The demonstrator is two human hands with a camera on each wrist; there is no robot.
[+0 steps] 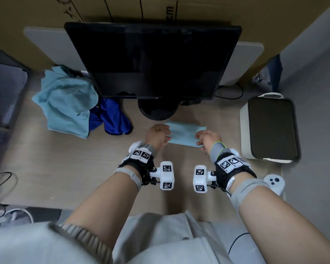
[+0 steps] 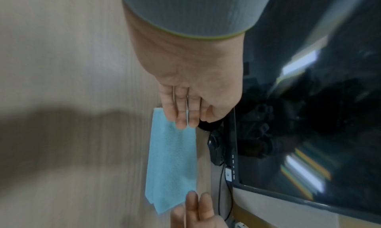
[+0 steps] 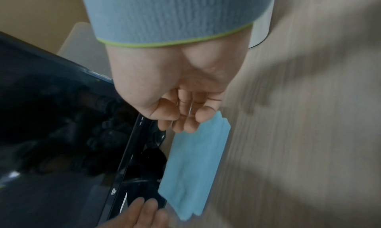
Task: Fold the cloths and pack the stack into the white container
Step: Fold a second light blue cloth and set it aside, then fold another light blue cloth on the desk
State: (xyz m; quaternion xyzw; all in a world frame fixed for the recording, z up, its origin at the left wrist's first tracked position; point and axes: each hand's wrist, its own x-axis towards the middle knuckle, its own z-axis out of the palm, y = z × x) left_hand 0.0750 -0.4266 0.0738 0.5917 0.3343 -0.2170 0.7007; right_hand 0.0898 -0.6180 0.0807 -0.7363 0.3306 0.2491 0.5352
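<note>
A folded light blue cloth [image 1: 183, 134] lies flat on the wooden desk just in front of the monitor's base. My left hand [image 1: 165, 137] is at its left end; in the left wrist view its straight fingers [image 2: 181, 117] rest on the cloth [image 2: 172, 158]. My right hand [image 1: 199, 139] is at the right end, with loosely bent fingers [image 3: 185, 124] touching the cloth [image 3: 195, 166]. Neither thumb shows a clear pinch. The white container [image 1: 245, 130], dark inside, stands on the desk to the right of my right hand.
A black monitor [image 1: 152, 60] with a round base [image 1: 157, 111] stands right behind the cloth. A crumpled teal cloth [image 1: 65, 103] and a dark blue cloth [image 1: 112, 119] lie at the back left. A white controller [image 1: 274, 182] sits near the desk's right edge.
</note>
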